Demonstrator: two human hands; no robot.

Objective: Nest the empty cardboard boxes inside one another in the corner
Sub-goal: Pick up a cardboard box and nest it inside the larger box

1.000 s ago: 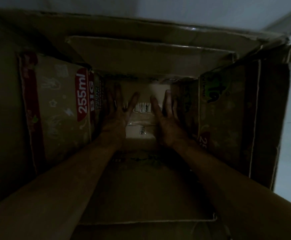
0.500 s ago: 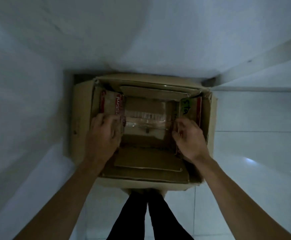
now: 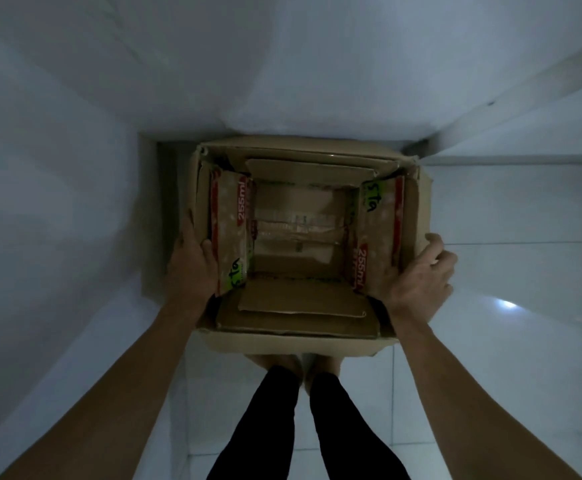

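A large brown cardboard box [image 3: 296,342] stands open on the floor in the corner. A smaller box [image 3: 300,299] with printed "255ml" flaps sits nested inside it; its taped bottom shows in the middle. My left hand [image 3: 190,261] grips the left wall of the large box, thumb inside against the printed flap. My right hand [image 3: 419,277] holds the right wall, fingers curled over the outside edge.
White walls [image 3: 57,202] meet behind and left of the box. White floor tiles [image 3: 511,271] stretch to the right and toward me. My legs in dark trousers [image 3: 303,427] and my feet stand just in front of the box.
My head has risen out of the box, so the view is wider. Both hands moved from inside the inner box out to the side walls of the large box.
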